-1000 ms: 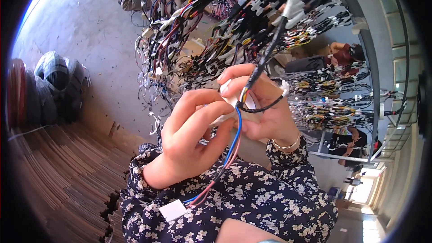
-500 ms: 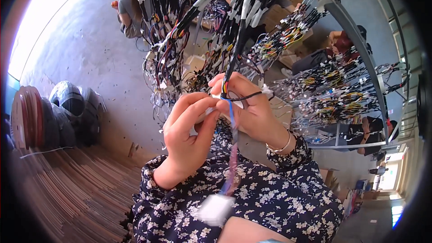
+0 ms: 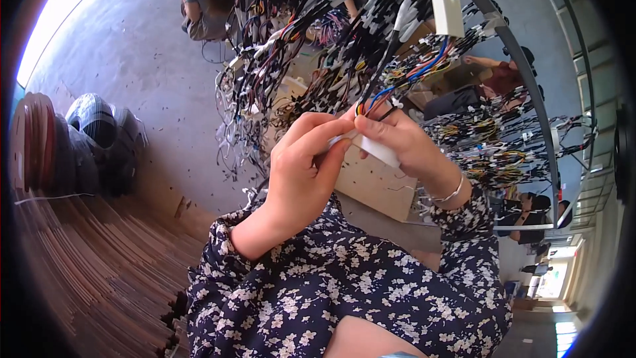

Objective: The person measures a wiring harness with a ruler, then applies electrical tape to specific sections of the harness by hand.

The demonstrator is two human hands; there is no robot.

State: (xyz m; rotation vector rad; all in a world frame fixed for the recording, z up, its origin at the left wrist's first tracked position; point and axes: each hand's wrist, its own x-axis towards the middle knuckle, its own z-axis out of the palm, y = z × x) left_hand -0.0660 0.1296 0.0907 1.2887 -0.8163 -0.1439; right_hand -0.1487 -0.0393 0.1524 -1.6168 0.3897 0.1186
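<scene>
My left hand (image 3: 299,169) is closed in a pinch, thumb and forefinger at one end of a white strip (image 3: 379,150), perhaps tape or a label. Beside it, my right hand (image 3: 412,146) is closed on a wire harness, its thumb pressing where the colored wires (image 3: 414,74) leave a black-sleeved cable. The strip runs under the right fingers, and its far end hangs free. Blue, red and black wires rise to a white plug connector (image 3: 448,14), which points up and right. The fingertips partly hide the spot where strip and wires meet.
Bundles of wire harnesses (image 3: 265,73) hang in front of me from a curved metal rack (image 3: 530,79). Stacked cardboard (image 3: 99,272) and cable spools (image 3: 36,142) stand at the left. A person (image 3: 205,3) sits at the far left; others work behind the rack.
The white connector and its wires have swung from hanging below my hands to pointing up and right. Both hands have shifted slightly right, and more of the white strip shows.
</scene>
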